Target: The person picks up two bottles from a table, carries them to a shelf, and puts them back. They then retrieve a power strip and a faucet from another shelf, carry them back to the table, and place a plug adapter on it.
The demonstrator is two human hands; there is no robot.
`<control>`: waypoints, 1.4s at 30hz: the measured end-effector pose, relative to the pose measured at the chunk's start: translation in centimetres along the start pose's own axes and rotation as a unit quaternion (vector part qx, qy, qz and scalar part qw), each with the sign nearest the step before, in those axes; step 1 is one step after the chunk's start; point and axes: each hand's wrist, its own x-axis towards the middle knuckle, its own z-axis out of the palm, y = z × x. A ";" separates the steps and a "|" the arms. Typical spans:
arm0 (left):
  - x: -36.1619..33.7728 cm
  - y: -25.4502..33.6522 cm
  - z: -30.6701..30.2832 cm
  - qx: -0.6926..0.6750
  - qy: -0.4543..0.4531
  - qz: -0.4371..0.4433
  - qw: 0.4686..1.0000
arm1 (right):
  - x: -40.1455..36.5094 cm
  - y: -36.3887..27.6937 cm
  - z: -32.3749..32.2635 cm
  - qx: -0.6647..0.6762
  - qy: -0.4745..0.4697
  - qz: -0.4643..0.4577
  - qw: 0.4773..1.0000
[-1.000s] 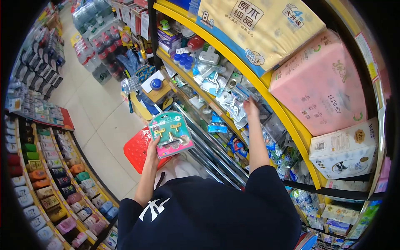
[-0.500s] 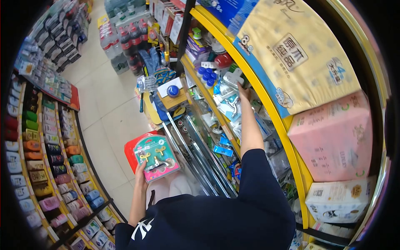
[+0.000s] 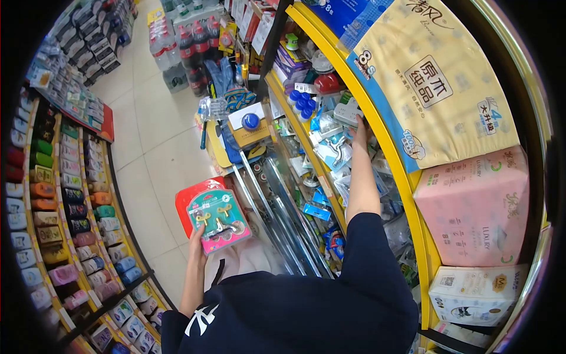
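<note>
My left hand [image 3: 199, 243] is closed on the lower left edge of a teal and pink blister pack [image 3: 236, 207]. A silver tap and two brass, key-shaped pieces show on its front. Behind the pack lies a red plastic thing [image 3: 184, 203], partly covered by it. My right hand [image 3: 360, 137] reaches into the lower shelf, closed at the near end of a white plastic block [image 3: 346, 110] that looks like a power socket; the fingertips are partly hidden. Beside that hand lies a chrome tap [image 3: 338, 150] in packaging, and blue-capped items [image 3: 303, 105] stand to its left.
Long metal rails [image 3: 283, 230] lean along the shelf front. A box with a blue ball-like top [image 3: 250, 122] stands beyond them. Tissue packs [image 3: 433, 82] fill the upper right shelf, above its yellow edge [image 3: 386, 138]. Cola bottles [image 3: 194, 50] stand on the floor; bottled goods [image 3: 71, 227] line the left shelves.
My right hand and the white block have shifted slightly right, and the block's angle has changed. The left hand still holds the blister pack, now slightly lower left. The whole view has shifted a little.
</note>
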 end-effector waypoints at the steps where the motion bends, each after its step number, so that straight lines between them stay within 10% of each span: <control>1: -0.1 0.0 0.3 -0.005 0.003 -0.001 1.000 | -0.3 -0.2 0.0 0.022 0.016 -0.013 1.000; 13: 0.2 0.5 0.7 -0.040 -0.055 -0.012 0.998 | -6.5 0.7 -6.0 0.254 -0.046 0.024 0.966; 19: 0.3 1.7 3.1 -0.115 -0.126 -0.076 0.982 | -21.4 1.5 -9.0 0.366 -0.081 0.209 0.903; 28: -3.5 5.8 7.2 -0.143 -0.306 -0.124 0.933 | -35.3 -1.4 -10.7 0.250 -0.302 0.215 0.895; 42: -8.9 8.8 -8.7 -0.112 -0.436 -0.324 0.832 | -60.4 1.4 -7.2 0.519 -0.275 0.191 0.786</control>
